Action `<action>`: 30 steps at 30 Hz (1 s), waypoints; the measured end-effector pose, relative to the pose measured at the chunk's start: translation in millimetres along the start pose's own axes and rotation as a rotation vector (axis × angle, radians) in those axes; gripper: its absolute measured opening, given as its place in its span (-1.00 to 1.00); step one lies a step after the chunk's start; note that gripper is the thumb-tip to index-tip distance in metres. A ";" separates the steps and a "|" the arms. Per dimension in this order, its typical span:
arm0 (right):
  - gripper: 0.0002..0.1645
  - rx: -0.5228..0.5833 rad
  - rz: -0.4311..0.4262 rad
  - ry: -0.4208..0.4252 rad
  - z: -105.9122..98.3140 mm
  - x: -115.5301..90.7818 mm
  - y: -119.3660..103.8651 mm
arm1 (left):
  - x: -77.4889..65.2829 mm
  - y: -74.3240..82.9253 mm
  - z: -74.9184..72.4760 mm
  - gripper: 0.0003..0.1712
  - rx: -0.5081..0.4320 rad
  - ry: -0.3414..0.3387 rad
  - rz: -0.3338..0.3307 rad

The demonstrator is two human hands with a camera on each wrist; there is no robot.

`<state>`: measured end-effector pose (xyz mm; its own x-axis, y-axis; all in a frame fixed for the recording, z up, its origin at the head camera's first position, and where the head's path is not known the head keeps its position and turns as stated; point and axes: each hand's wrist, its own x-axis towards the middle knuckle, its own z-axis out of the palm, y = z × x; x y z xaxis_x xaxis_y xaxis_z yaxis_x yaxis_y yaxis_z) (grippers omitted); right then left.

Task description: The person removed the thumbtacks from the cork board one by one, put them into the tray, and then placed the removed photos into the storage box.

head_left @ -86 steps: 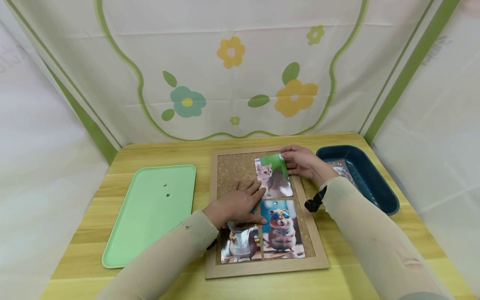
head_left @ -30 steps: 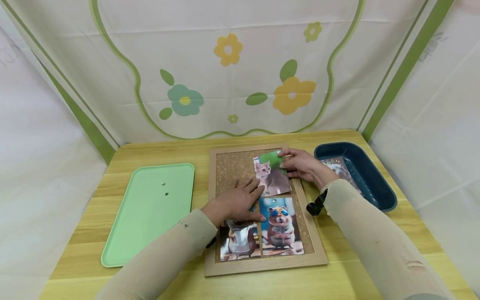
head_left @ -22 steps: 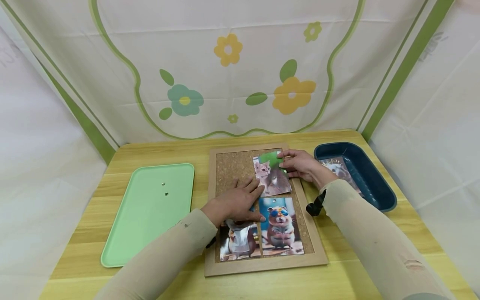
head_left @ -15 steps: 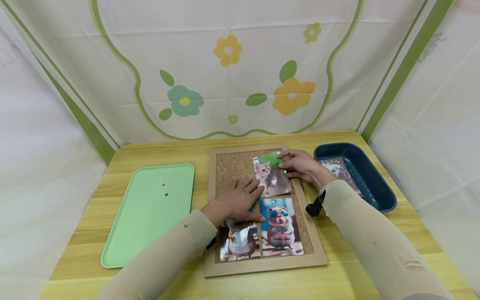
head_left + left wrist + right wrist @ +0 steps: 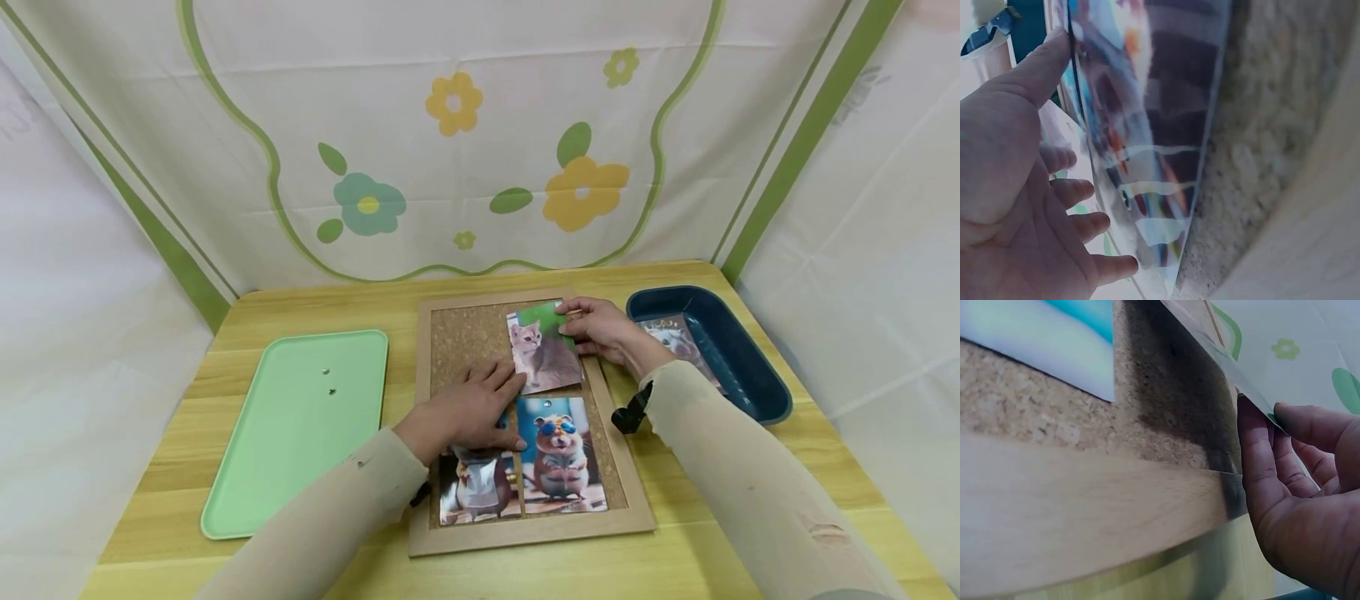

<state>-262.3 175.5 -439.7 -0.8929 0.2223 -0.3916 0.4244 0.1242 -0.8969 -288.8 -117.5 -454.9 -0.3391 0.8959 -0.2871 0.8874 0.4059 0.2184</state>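
A kitten photo point(image 5: 546, 354) lies slightly askew over the upper right of the cork board point(image 5: 468, 333). My right hand point(image 5: 603, 329) pinches its right edge between thumb and fingers; in the right wrist view the photo point(image 5: 1225, 362) is lifted off the cork there. My left hand point(image 5: 468, 408), fingers straight and spread, lies over the board's middle left, fingertips at the kitten photo's lower left edge. It hides the top of a lower left photo point(image 5: 480, 492). Beside its thumb, a photo of a hamster in sunglasses point(image 5: 562, 467) has a pushpin point(image 5: 547, 404) at its top.
Left of the board lies a light green tray point(image 5: 292, 467) with two small metallic pins point(image 5: 328, 381) on it. At the right stands a dark blue tray point(image 5: 738, 350) holding another photo point(image 5: 678, 342). A flowered white cloth point(image 5: 450, 175) hangs behind the table.
My left hand has shifted slightly left and toward me. My right hand keeps its pinch on the kitten photo, which has tilted a little since the earliest frame.
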 end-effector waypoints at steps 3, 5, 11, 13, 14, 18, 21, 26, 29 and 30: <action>-0.48 0.009 -0.006 0.012 -0.6 -1.2 -1.1 | -6.5 -1.3 1.3 0.23 -0.016 0.017 -0.001; -0.49 0.020 -0.009 0.016 -1.0 -2.5 -2.2 | -12.4 -2.3 1.2 0.23 -0.046 0.027 0.000; -0.47 0.066 -0.028 -0.003 -4.8 -10.7 -7.0 | -32.1 -3.6 -2.2 0.24 -0.119 0.072 0.005; -0.47 0.086 -0.031 -0.013 -7.3 -14.1 -8.4 | -37.6 -3.5 -1.7 0.26 -0.120 0.082 -0.002; -0.47 0.096 -0.030 -0.019 -8.4 -16.0 -9.3 | -39.9 -3.5 -0.6 0.26 -0.116 0.085 -0.005; -0.47 0.122 -0.027 -0.050 -12.2 -23.6 -12.6 | -49.2 -2.6 3.3 0.28 -0.101 0.072 -0.018; -0.48 0.120 -0.030 -0.080 -14.8 -29.3 -13.9 | -55.8 -2.0 6.2 0.27 -0.096 0.070 -0.017; -0.50 0.114 -0.036 -0.120 -20.7 -39.4 -12.6 | -64.5 -3.4 11.4 0.24 -0.103 0.089 -0.015; -0.51 0.117 -0.045 -0.140 -25.2 -46.8 -10.9 | -69.0 -6.2 14.2 0.21 -0.127 0.092 -0.031; -0.51 0.121 -0.046 -0.142 -26.8 -49.3 -10.3 | -70.7 -7.3 14.8 0.20 -0.140 0.093 -0.038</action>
<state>-218.6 189.2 -405.6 -0.9268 0.0788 -0.3671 0.3691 0.0124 -0.9293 -266.7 -186.5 -450.0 -0.4045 0.8899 -0.2110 0.8235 0.4548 0.3393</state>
